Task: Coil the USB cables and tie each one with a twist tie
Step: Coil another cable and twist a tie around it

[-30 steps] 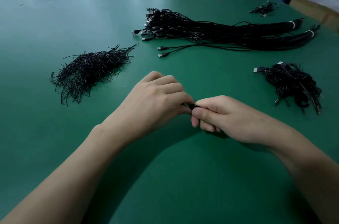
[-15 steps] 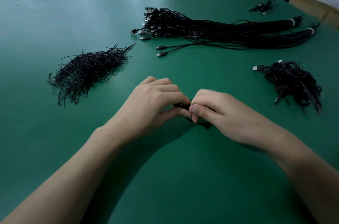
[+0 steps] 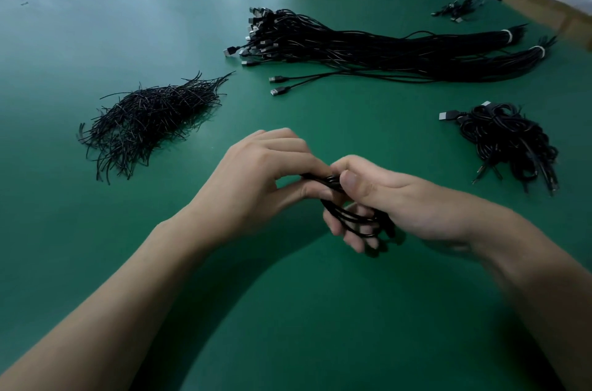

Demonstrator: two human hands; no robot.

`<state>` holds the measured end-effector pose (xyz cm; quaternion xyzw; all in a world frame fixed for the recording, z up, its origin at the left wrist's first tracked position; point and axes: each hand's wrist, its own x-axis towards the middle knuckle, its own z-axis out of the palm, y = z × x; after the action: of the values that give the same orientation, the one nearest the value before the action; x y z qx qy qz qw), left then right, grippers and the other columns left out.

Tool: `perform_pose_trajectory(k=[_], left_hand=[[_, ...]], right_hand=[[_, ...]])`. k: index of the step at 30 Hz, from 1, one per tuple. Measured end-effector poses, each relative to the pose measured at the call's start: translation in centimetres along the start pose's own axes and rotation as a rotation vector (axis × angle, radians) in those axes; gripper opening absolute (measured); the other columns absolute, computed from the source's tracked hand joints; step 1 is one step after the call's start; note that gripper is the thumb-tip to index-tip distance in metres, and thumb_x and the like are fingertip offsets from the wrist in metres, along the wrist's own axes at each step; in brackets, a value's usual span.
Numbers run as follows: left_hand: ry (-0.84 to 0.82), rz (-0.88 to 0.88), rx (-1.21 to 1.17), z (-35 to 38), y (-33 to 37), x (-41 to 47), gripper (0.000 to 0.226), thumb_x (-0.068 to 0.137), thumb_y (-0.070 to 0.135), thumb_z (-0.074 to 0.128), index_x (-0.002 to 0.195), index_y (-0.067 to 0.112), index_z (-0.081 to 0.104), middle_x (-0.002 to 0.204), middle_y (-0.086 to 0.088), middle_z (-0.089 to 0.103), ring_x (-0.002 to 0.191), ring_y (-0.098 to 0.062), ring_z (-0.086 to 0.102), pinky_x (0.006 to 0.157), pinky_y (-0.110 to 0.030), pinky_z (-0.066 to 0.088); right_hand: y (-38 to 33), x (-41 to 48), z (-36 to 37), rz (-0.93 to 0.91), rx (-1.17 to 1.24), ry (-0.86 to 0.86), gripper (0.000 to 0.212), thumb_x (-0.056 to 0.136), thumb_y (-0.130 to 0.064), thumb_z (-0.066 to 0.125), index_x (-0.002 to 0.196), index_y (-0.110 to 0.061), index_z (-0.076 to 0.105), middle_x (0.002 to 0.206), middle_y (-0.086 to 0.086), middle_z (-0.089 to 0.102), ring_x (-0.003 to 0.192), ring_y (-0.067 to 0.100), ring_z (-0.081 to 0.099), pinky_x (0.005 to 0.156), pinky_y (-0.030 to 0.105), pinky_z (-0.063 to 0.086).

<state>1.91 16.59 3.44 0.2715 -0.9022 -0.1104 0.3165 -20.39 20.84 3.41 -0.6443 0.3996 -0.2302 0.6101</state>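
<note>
The green table (image 3: 96,44) carries everything. The long bundle (image 3: 384,51) of loose cables lies far and right of centre, with its plugs pointing left. The tie pile (image 3: 150,121) sits to the left, and the finished coils (image 3: 509,140) are heaped at the right. Both hands meet near the middle, just above the table. The left hand (image 3: 259,179) comes in from the near left and the right hand (image 3: 403,198) from the near right, and they share one coil (image 3: 347,218). The grip sits at the coil's far end, where the left thumb and fingertips pinch the gathered strands and the right thumb presses on them from the other side. From that pinch the loops run down and toward the near side, and the right fingers curl round them. So the coil's long axis points from far to near, with most of it in the right hand. I cannot tell whether a tie is already round the strands at the pinch, since the fingers hide that spot. If a tie is wanted, the pile lies well apart on the far-left side and nearer the left hand. If the coil is done, the finished heap is on the right hand's side.
</note>
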Motion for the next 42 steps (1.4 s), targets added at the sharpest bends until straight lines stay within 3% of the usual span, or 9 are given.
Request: perform_pose_trajectory(k=[4,6,16,18,22,26,31,35,42], left_hand=[[0.006,0.010,-0.024,-0.1,0.3,0.0,0.026,0.092,0.036,0.066,0.093,0.013,0.079,0.082,0.005,0.067,0.080,-0.019,0.058,0.071,-0.038,0.050],[0.013,0.020,-0.020,-0.2,0.5,0.0,0.028,0.092,0.037,0.064,0.092,0.012,0.078,0.081,0.004,0.068,0.079,-0.020,0.058,0.070,-0.038,0.050],[0.072,0.070,0.116,-1.0,0.2,0.1,0.025,0.092,0.039,0.068,0.091,0.016,0.078,0.082,0.007,0.068,0.081,-0.022,0.061,0.069,-0.045,0.048],[0.034,0.093,0.267,-1.2,0.0,0.1,0.025,0.094,0.043,0.065,0.094,0.021,0.078,0.087,0.008,0.069,0.088,-0.023,0.063,0.073,-0.045,0.046],[-0.138,0.043,0.537,-1.3,0.2,-0.1,0.039,0.097,0.056,0.048,0.101,0.031,0.076,0.119,0.007,0.066,0.113,-0.024,0.058,0.094,-0.042,0.040],[-0.377,-0.125,0.616,-0.4,1.9,0.3,0.072,0.093,0.069,0.004,0.122,0.039,0.063,0.122,0.016,0.060,0.116,-0.011,0.053,0.103,-0.035,0.034],[-0.569,-0.293,0.335,0.8,1.4,0.8,0.054,0.099,0.058,0.014,0.096,0.021,0.053,0.091,0.009,0.053,0.089,-0.019,0.058,0.085,-0.037,0.044],[-0.578,-0.342,0.015,1.2,0.4,0.1,0.040,0.104,0.049,0.028,0.087,0.017,0.046,0.087,0.007,0.052,0.082,-0.016,0.051,0.082,-0.037,0.043],[-0.518,-0.250,0.234,1.3,0.6,0.0,0.055,0.093,0.062,0.012,0.102,0.024,0.051,0.099,0.009,0.055,0.072,-0.016,0.049,0.072,-0.036,0.043]], right_hand=[[0.2,-0.1,-0.2,0.128,0.146,-0.143,0.049,0.098,-0.061,0.038,0.099,-0.026,0.073,0.075,0.000,0.049,0.055,0.014,0.037,0.053,0.028,0.029],[0.4,-0.1,-0.3,0.185,0.208,-0.202,0.059,0.092,-0.064,0.042,0.101,-0.013,0.069,0.073,-0.001,0.042,0.054,0.012,0.030,0.051,0.027,0.024],[0.5,0.7,0.7,0.045,0.178,-0.062,0.040,0.099,-0.049,0.039,0.073,-0.018,0.037,0.058,-0.007,0.029,0.045,0.007,0.023,0.042,0.019,0.020],[0.3,1.0,1.1,0.001,-0.096,0.091,0.042,0.099,-0.052,0.038,0.073,-0.018,0.038,0.059,-0.012,0.034,0.049,0.008,0.027,0.045,0.022,0.025],[-0.1,1.3,1.3,0.025,-1.133,0.363,0.044,0.096,-0.062,0.022,0.081,-0.024,0.038,0.060,-0.005,0.043,0.055,0.018,0.044,0.052,0.036,0.030],[-0.3,2.0,1.9,0.052,-1.440,0.416,0.032,0.104,-0.049,0.029,0.086,-0.023,0.031,0.063,-0.003,0.038,0.059,0.024,0.034,0.052,0.038,0.021],[-0.3,2.1,2.4,0.021,-1.502,0.337,0.024,0.106,-0.038,0.033,0.089,-0.022,0.031,0.092,-0.003,0.063,0.075,0.025,0.053,0.061,0.035,0.029],[-0.7,2.2,2.4,0.044,-1.464,0.276,0.036,0.106,-0.051,0.027,0.087,-0.021,0.034,0.080,-0.003,0.052,0.070,0.025,0.047,0.062,0.037,0.031],[-1.0,1.1,1.0,0.089,-1.103,0.171,0.037,0.098,-0.059,0.039,0.089,-0.024,0.048,0.073,-0.007,0.053,0.072,0.015,0.053,0.066,0.037,0.042]])
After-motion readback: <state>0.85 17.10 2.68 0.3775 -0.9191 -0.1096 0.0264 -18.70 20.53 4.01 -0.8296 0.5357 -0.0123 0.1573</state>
